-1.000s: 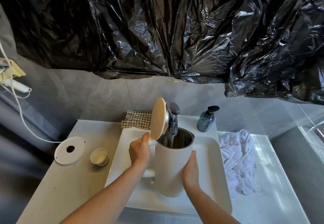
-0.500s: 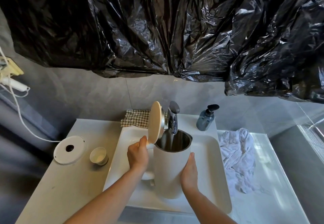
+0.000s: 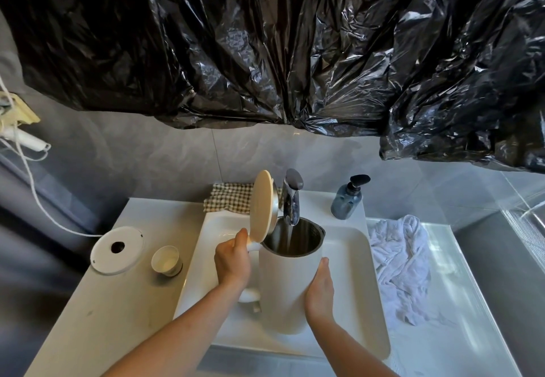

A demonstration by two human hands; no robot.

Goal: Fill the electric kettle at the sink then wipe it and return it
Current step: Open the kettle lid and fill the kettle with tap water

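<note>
Filling the electric kettle (image 3: 287, 285) right now. It's standing in the sink basin (image 3: 358, 285) with its mouth right under the faucet (image 3: 292, 196), lid (image 3: 262, 207) flipped up on its hinge and a stream of water running in. My left hand (image 3: 233, 261) is wrapped around the top of the handle, thumb up by the lid button. My right hand (image 3: 320, 291) is laid flat and open against the body, just steadying it, not gripping anything.

Pretty sure this thing gets properly heavy once there's water in it, and the smooth white shell will likely be slippery if it gets splashed. So I'd carry it by the handle with a hand under or against the side. The white towel (image 3: 401, 270) is just right of the sink for wiping, and the base (image 3: 117, 249) is on the counter to the left.
</note>
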